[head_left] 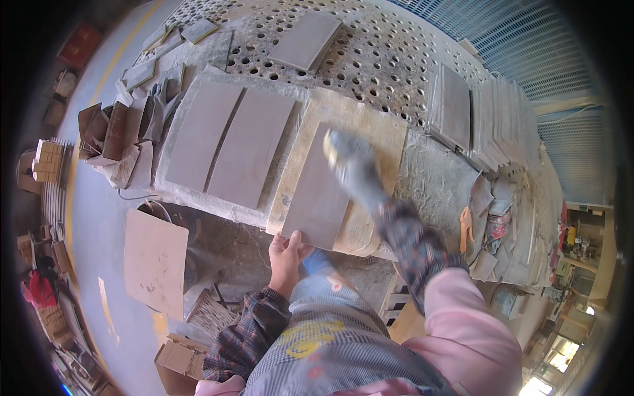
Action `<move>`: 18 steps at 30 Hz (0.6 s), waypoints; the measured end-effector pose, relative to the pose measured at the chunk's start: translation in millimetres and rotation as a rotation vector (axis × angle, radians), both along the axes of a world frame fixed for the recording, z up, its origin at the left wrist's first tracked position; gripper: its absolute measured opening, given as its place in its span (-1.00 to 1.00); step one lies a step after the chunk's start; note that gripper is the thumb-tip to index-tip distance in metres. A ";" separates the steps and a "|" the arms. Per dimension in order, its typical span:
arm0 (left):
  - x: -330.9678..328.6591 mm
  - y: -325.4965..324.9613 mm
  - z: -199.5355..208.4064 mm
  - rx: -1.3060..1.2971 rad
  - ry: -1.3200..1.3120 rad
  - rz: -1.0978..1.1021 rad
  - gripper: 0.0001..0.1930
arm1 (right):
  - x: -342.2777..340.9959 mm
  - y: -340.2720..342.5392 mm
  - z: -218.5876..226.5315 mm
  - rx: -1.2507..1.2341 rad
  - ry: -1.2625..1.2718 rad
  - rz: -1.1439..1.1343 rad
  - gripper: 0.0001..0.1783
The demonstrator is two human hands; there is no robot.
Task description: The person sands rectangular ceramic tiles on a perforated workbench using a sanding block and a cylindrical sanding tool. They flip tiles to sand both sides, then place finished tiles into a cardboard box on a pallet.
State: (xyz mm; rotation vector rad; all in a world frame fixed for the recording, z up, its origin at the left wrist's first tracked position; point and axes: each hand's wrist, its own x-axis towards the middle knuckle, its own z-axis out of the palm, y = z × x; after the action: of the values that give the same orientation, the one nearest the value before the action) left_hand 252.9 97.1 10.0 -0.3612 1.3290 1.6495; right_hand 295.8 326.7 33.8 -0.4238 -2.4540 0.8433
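Note:
A flat grey rectangular panel (314, 198) lies on a yellowish-tan mat (385, 142) at the bench's near edge. My bare left hand (286, 256) pinches the panel's near edge, thumb on top and fingers partly hidden below. Over the panel's upper right side is my right hand (356, 168), in a grey glove and smeared by motion. Its fingers are bent around something pale yellow, too blurred to name. Left of the mat, two similar grey panels (205, 132) (254, 148) lie side by side on a whitish sheet.
A perforated bench top (389, 46) carries another panel stack (306, 39) at the back. Upright panels (502, 125) stand at right, near an orange-handled tool (466, 229). Broken pieces (115, 132) crowd the left end. Below stand a large tan board (155, 264) and a cardboard box (179, 363).

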 end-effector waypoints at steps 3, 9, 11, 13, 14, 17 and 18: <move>0.4 0.9 -2.9 -0.010 0.018 -0.011 -0.76 | -8.3 -12.8 4.3 0.203 -0.073 0.001 -0.47; 2.2 -2.4 -9.6 0.003 0.001 0.010 -0.74 | -46.1 10.6 -7.4 0.310 -0.114 0.087 -0.49; 2.7 -3.3 -9.2 -0.035 -0.020 0.001 -0.74 | -57.8 25.4 -12.1 0.350 -0.133 -0.172 -0.51; 3.8 -4.0 -8.7 -0.050 0.013 -0.041 -0.73 | -54.9 36.2 -15.9 0.409 -0.147 0.005 -0.51; 2.6 -4.3 -8.8 -0.114 0.017 -0.051 -0.72 | -49.3 36.2 -14.6 0.418 -0.143 0.078 -0.51; 6.0 -4.5 -7.2 -0.003 -0.003 0.024 -0.73 | -19.9 15.9 1.7 0.423 -0.122 0.303 -0.51; 5.8 -4.6 -7.7 -0.004 -0.002 0.011 -0.73 | -19.8 23.9 5.8 0.337 -0.222 0.155 -0.50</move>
State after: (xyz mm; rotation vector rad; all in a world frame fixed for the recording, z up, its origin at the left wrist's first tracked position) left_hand 258.7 92.5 2.4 -0.3727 1.3310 1.6555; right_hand 275.9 350.6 39.6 -0.2146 -2.7969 0.4433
